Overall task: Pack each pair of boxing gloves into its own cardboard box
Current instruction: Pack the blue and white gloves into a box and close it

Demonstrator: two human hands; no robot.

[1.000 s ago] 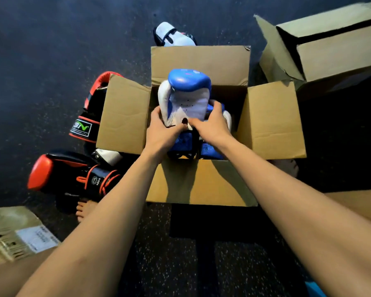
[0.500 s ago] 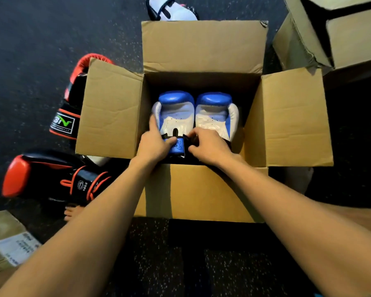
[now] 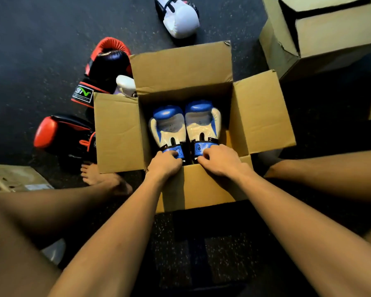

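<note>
An open cardboard box (image 3: 263,112) stands on the dark floor with its four flaps spread. Inside it lie two blue-and-white boxing gloves side by side, palms up: the left glove (image 3: 169,127) and the right glove (image 3: 202,121). My left hand (image 3: 164,165) has its fingers curled on the left glove's blue cuff at the box's near edge. On the right glove's cuff my right hand (image 3: 221,159) curls the same way. Left of the box lie two black-and-red gloves (image 3: 107,67) (image 3: 60,133).
A white glove (image 3: 180,18) lies on the floor beyond the box, and another white glove (image 3: 125,84) peeks out behind the left flap. A second cardboard box (image 3: 330,37) stands at the top right, a flattened one (image 3: 15,179) at the left. My bare foot (image 3: 101,176) rests beside the box.
The left blue glove went from upright above the box to lying flat inside beside its mate. Both hands slid back to the cuffs at the near edge.
</note>
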